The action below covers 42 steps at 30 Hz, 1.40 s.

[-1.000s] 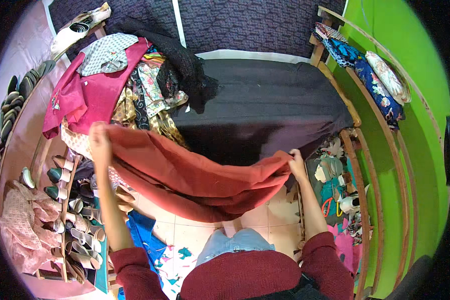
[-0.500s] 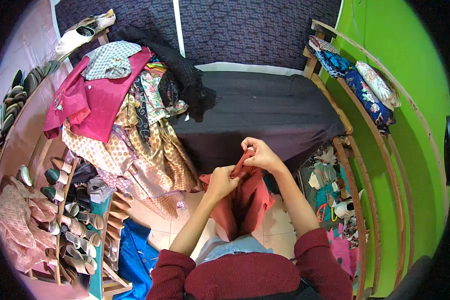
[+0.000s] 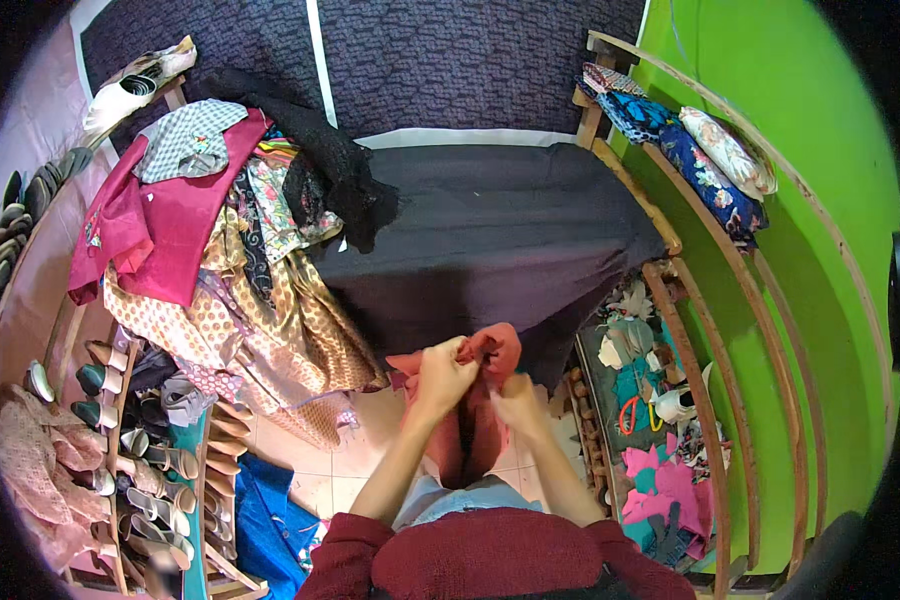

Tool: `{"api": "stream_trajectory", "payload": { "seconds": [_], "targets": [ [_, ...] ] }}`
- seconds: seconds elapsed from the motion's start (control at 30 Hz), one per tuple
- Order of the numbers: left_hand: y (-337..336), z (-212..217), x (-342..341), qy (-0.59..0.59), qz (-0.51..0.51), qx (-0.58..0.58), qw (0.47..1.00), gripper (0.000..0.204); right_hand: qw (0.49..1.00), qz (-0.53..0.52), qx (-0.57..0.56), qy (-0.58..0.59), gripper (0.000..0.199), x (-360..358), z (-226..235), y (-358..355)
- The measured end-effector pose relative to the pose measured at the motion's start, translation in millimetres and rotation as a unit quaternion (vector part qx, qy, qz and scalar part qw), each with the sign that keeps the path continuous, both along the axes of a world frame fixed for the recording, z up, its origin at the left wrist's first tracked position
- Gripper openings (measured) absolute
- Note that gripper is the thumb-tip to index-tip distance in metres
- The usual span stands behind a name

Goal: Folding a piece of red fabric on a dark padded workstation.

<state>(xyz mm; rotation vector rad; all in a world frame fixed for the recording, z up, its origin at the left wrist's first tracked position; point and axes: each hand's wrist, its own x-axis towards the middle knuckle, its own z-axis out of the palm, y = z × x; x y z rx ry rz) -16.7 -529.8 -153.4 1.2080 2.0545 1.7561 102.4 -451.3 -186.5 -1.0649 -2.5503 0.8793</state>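
Note:
A rust-red cloth garment point(image 3: 497, 352) hangs in front of my body, its upper edge bunched up and a dark fold running down its middle. My left hand point(image 3: 448, 374) is closed on that bunched edge, with thumb and fingers pinching the fabric. Against the garment's right side is my right hand point(image 3: 516, 402); motion smears its fingers, so I cannot tell whether they grip the cloth. The lower part of the garment reaches down to my lap, where pale blue fabric point(image 3: 440, 500) shows.
Ahead stands a bench covered in black cloth point(image 3: 500, 210). Heaped clothes point(image 3: 185, 225) lie on its left end. Shoe racks point(image 3: 160, 470) flank me on the left, with blue fabric point(image 3: 270, 520) beside them. Wooden rails point(image 3: 705, 430) and cloth scraps point(image 3: 670, 490) are at right.
My view has shifted a little to the right. Both hands have come down nearer my body with the garment, and my right hand has dropped from its top edge to its side.

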Motion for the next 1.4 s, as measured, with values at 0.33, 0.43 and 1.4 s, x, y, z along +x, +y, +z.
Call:
{"api": "stream_trajectory", "payload": {
  "seconds": [0.33, 0.43, 1.4],
  "targets": [
    [-161, -30, -180, 0.056, 0.273, -0.035, 0.96, 0.03, 0.967, 0.082, -0.071, -0.231, 0.042, 92, 91, 190],
    [-272, -72, -252, 0.106, 0.49, 0.006, 0.865, 0.025, 0.987, -0.04, -0.059, -0.144, 0.033, 102, 91, 228],
    [-232, -32, -220, 0.055, 0.358, 0.029, 0.932, 0.016, 0.939, -0.147, 0.003, 0.311, 0.013, 24, 68, 226]
  ]
}}
